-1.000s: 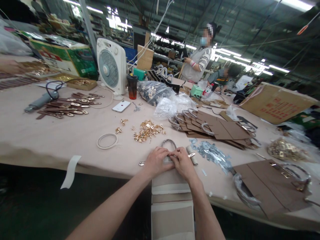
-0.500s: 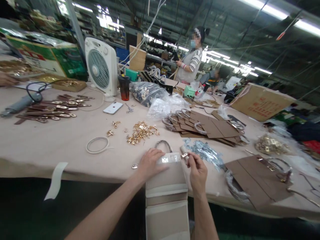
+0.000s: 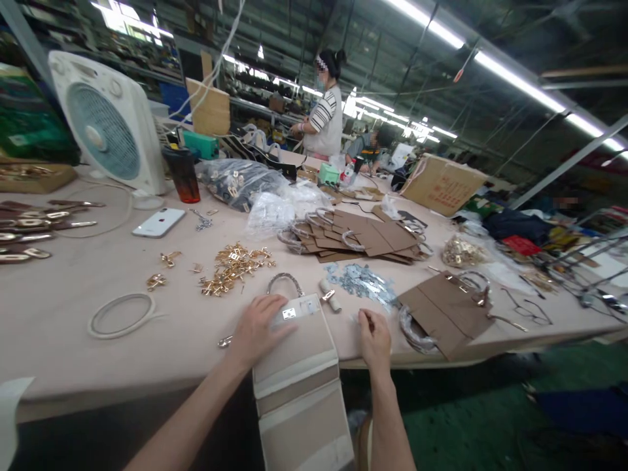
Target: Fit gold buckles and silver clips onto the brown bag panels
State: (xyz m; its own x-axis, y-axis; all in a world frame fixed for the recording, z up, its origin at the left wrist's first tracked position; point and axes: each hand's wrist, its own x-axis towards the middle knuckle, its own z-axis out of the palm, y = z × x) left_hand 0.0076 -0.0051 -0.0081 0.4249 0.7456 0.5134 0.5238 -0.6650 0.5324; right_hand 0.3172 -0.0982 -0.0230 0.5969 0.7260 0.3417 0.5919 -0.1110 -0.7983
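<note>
A light beige bag (image 3: 299, 353), its long flap hanging over the table's front edge, lies before me. A small shiny metal plate (image 3: 289, 314) is set near its far end. My left hand (image 3: 260, 330) rests on the bag's left side, fingers and thumb apart. To the right, my right hand (image 3: 375, 337) is closed in a pinch just above the table; a faint pale bit shows by its fingertips, too small to name. A metal clasp piece (image 3: 328, 296) lies on a small beige roll (image 3: 335, 304) between bag and right hand. Loose grey metal plates (image 3: 366, 282) are heaped beyond.
Gold-coloured fittings (image 3: 233, 268) and a tape roll (image 3: 120, 315) lie left. A phone (image 3: 159, 222), dark cup (image 3: 182, 175) and fan (image 3: 105, 124) stand farther back. Brown bag pieces (image 3: 363, 229) are stacked behind; another brown bag (image 3: 444, 311) lies right. A person (image 3: 324, 111) stands beyond.
My right hand has moved right, away from the metal clasp piece, which stays on the beige roll. My left hand stays on the bag. The view has turned to the right.
</note>
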